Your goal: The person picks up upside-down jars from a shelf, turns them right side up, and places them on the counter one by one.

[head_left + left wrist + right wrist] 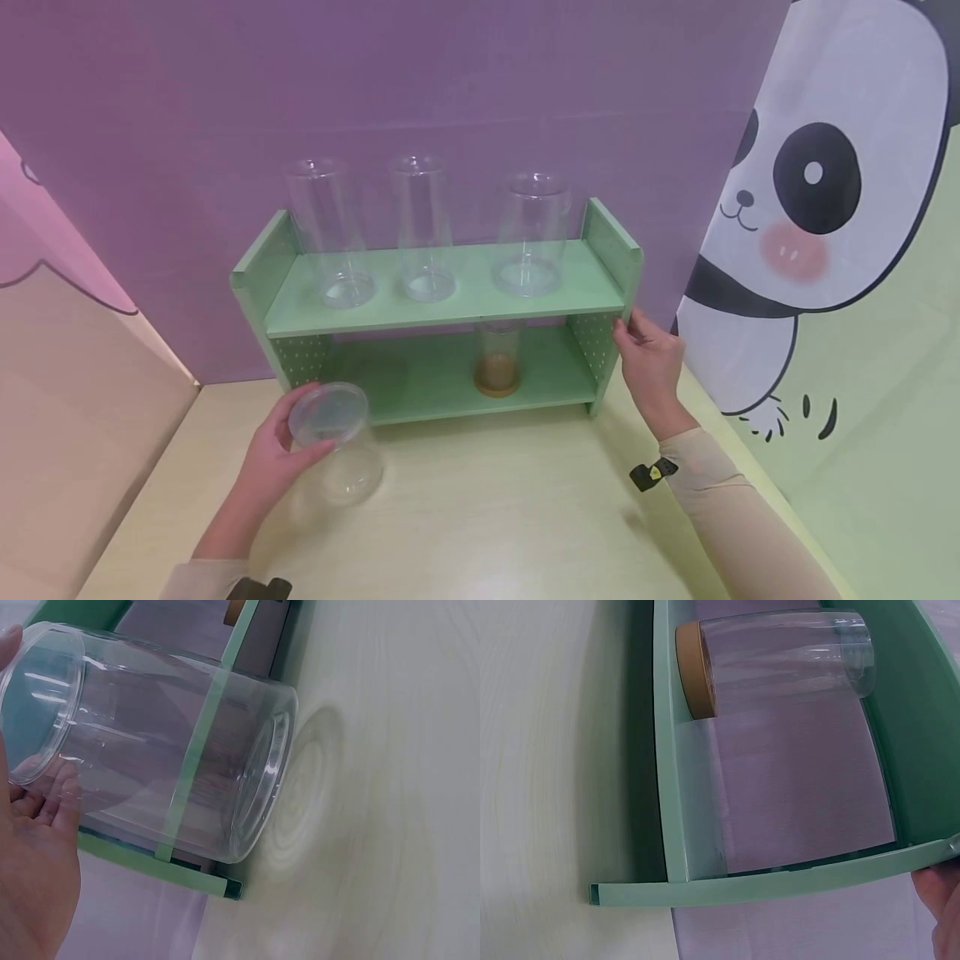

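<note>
In the head view, my left hand (pixel 277 450) is gripping a clear jar (pixel 348 471) at the lower left of the frame, the thumb lying along the near side of its upper end and the fingers reaching round the far side. The jar is showing in front of the left end of a green shelf (pixel 472 279), over the pale desk (pixel 480 508); I cannot tell whether its bottom is touching the desk. My right hand (pixel 651 362), right of centre, is pinching the front edge of the shelf's right side panel (pixel 611 258) between thumb and fingers. Three clear containers are standing in a row on the upper board: a tall one (pixel 326 225) on the left, a narrow one (pixel 423 225) in the middle and a wider one (pixel 532 229) on the right. A brown-based container (pixel 498 362) is standing on the lower board, near the frame's centre. A purple wall (pixel 480 75) is rising behind, and a painted panda (pixel 855 167) is filling the upper right.

In the left wrist view, the jar is lying across the upper left and centre, my fingers cupping its end at the left edge.

In the right wrist view, my fingers are touching the side panel at the lower right, while the brown-based container is showing sideways at the top.
</note>
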`<move>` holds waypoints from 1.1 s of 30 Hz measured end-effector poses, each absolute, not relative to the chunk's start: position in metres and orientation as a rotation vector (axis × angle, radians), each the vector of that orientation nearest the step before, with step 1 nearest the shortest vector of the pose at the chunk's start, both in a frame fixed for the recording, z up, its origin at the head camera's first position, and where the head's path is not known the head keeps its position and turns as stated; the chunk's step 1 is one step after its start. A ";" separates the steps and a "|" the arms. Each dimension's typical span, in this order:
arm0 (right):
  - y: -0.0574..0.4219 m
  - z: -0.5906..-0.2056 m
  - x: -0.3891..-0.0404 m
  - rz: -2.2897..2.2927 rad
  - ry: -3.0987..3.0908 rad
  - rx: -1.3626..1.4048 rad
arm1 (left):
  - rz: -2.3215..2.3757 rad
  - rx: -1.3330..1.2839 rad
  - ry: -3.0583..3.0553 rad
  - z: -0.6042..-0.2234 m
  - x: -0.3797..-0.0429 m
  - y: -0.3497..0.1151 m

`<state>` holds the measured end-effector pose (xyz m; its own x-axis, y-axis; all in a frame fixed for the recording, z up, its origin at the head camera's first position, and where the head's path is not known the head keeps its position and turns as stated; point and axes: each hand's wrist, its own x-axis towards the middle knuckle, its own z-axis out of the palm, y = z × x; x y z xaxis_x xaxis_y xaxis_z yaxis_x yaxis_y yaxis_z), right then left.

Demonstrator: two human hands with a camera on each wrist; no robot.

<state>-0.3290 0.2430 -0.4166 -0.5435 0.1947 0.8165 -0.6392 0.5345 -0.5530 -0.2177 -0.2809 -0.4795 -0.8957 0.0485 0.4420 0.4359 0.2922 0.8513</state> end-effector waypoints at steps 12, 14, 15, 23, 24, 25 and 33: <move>0.243 -0.419 -0.331 1.109 -1.843 0.365 | -1.674 -0.463 -2.199 -0.489 -0.220 -0.286; 0.243 -0.419 -0.331 1.110 -1.840 0.367 | -1.688 -0.462 -2.203 -0.490 -0.219 -0.287; 0.243 -0.419 -0.331 1.111 -1.839 0.367 | -1.692 -0.462 -2.207 -0.491 -0.219 -0.287; 0.243 -0.419 -0.331 1.111 -1.839 0.356 | -1.679 -0.470 -2.237 -0.500 -0.219 -0.288; 0.243 -0.418 -0.330 1.112 -1.841 0.352 | -1.674 -0.473 -2.240 -0.501 -0.219 -0.288; 0.242 -0.418 -0.330 1.113 -1.844 0.349 | -1.660 -0.473 -2.249 -0.501 -0.219 -0.288; 0.242 -0.417 -0.329 1.115 -1.870 0.329 | -1.568 -0.442 -2.333 -0.495 -0.217 -0.289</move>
<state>-0.3288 0.2424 -0.4174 -0.5546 0.2067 0.8060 -0.6106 0.5569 -0.5630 -0.2168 -0.2893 -0.4953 -0.9093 0.0883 0.4066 0.4098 0.3587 0.8387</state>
